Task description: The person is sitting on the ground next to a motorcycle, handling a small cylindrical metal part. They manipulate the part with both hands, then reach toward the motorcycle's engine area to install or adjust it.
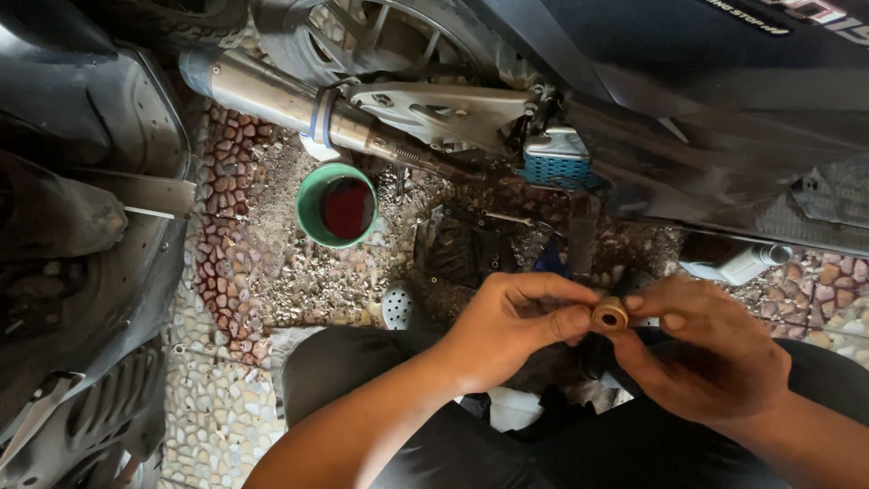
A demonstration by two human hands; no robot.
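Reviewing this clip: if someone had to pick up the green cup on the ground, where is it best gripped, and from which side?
Probably the green cup is best taken by its rim, from above: it stands upright and open-topped with dark red liquid inside, so a level lift avoids spilling. The exhaust pipe crowds its far side, so come in from the near side.

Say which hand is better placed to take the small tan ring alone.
Right, probably. The ring sits at the right hand's thumb and fingers, its open end showing; the left hand only pinches it from the side. Close call, since both touch it.
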